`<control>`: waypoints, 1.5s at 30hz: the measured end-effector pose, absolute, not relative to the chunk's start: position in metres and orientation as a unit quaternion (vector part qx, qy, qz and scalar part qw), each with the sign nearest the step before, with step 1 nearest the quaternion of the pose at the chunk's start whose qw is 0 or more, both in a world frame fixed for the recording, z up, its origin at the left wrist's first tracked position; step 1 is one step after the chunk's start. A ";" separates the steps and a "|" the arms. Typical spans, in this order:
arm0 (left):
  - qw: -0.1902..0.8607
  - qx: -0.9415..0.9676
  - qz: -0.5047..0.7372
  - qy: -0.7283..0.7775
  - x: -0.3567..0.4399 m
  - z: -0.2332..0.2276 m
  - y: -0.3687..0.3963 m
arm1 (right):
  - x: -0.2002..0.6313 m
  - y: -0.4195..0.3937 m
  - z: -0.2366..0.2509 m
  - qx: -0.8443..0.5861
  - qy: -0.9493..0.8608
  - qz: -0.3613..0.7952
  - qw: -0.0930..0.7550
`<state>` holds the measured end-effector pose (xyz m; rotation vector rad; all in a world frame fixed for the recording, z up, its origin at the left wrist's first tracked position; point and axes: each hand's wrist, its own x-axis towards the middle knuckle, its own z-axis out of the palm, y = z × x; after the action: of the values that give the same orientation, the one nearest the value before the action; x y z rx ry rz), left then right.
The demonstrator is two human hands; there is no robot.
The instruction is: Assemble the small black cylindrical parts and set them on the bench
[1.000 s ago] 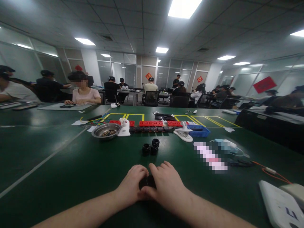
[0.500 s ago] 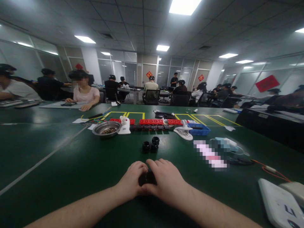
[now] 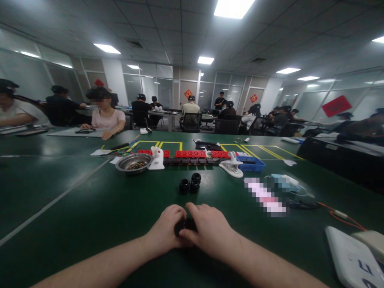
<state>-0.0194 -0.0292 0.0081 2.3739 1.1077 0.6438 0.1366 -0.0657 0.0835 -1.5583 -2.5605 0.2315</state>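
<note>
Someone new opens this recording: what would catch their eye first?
Probably the left hand and right hand, curled around a black piece at the lower middle. Just beyond them, three black round parts sit clustered on the green table. Farther back, a bright red row stands out, with a metal bowl near its left end.

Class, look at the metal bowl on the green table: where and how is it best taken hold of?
Probably by the rim of the metal bowl, pinched between thumb and fingers, coming from the near left. The rim flares outward, offering an edge, and nothing stands against it there, while the white stand crowds its right. Keeping it level seems wise: small pieces lie inside.
</note>
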 end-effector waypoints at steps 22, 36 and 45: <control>0.244 0.846 0.224 0.417 -0.018 0.011 -0.029 | 0.135 -0.066 0.085 -0.472 -0.877 0.081 0.035; 0.231 0.862 0.224 0.391 -0.018 0.010 -0.029 | 0.135 -0.062 0.077 -0.493 -0.864 0.066 0.079; 0.241 0.867 0.229 0.370 -0.018 0.007 -0.027 | 0.141 -0.072 0.092 -0.399 -0.895 0.125 0.157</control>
<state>-0.0184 -0.0275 0.0070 2.3722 1.0113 0.6271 0.1409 -0.0716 0.0917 -1.1412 -2.5604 0.3591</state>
